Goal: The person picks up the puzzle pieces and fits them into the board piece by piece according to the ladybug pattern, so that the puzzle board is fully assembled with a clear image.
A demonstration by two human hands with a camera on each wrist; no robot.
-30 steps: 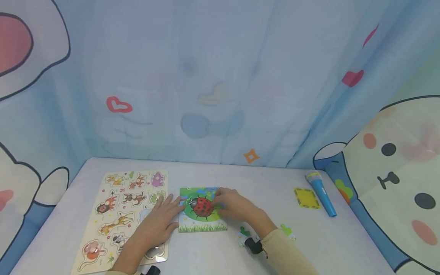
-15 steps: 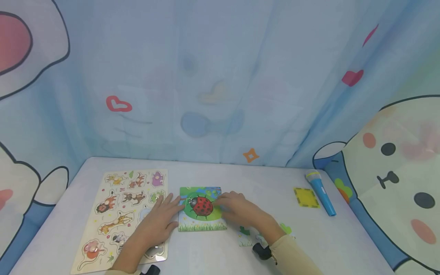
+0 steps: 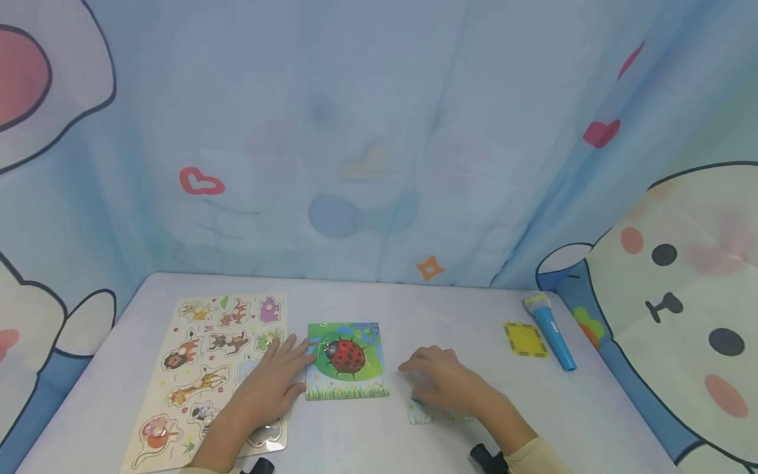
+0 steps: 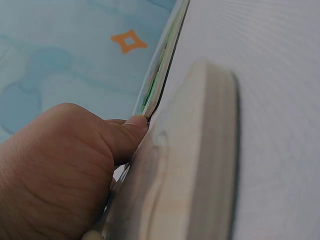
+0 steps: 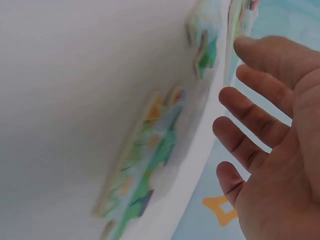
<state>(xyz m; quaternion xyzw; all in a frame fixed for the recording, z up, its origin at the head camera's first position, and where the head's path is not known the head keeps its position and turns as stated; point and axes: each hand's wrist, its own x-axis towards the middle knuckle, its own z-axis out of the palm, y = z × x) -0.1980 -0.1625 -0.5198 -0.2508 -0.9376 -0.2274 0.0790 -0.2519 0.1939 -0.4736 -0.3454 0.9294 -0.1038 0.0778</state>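
Head view: left hand (image 3: 269, 388) flat, fingers straight, lying on the animal board (image 3: 204, 375) and touching the left edge of the ladybug puzzle (image 3: 347, 361). Right hand (image 3: 444, 382) spread over loose pieces (image 3: 422, 412), just right of that puzzle.

Left wrist view: thumb (image 4: 131, 131) against the puzzle's thin edge (image 4: 159, 85), hidden from above.

Right wrist view: fingers (image 5: 250, 125) straight, apart, above the pieces (image 5: 150, 165), holding nothing.

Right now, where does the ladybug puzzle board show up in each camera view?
Head: ladybug puzzle board lies centre on the table, left hand at its left edge.
Left wrist: its thin edge runs up from the thumb tip.
Right wrist: cannot tell; only loose pieces are clear.
Shared landmark: orange star on the curtain.
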